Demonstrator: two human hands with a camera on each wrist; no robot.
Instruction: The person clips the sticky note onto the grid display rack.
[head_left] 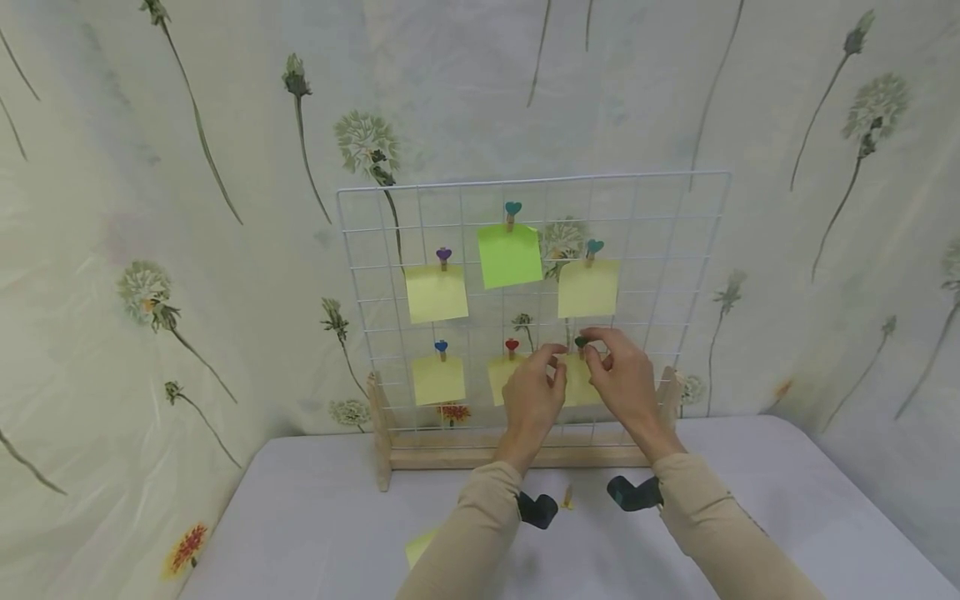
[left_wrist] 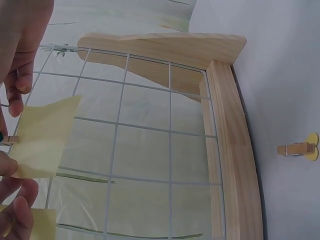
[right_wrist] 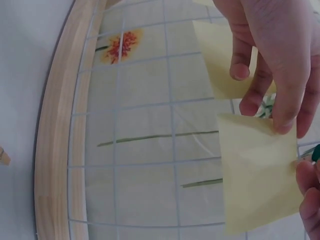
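Note:
My left hand (head_left: 532, 396) pinches the upper left edge of a yellow sticky note (head_left: 581, 385), with fingertips on both faces of the paper in the right wrist view. On the note's other side, my right hand (head_left: 622, 375) has thumb and forefinger curled round a small clothespin with a dark green heart (head_left: 581, 342). The clothespin's wooden tip (left_wrist: 11, 139) lies at the note's top edge, against the white wire grid (left_wrist: 115, 130). Part of the clothespin is hidden by fingers. Just left hangs another yellow note, partly behind my left hand, under a red heart clothespin (head_left: 512, 345).
More notes hang from heart clothespins on the grid: a bright green note (head_left: 510, 257) at top, yellow notes beside and below. A wooden stand (head_left: 442, 458) holds the grid upright. A yellow heart clothespin (head_left: 567, 498) and a yellow note (head_left: 417, 548) lie on the white table.

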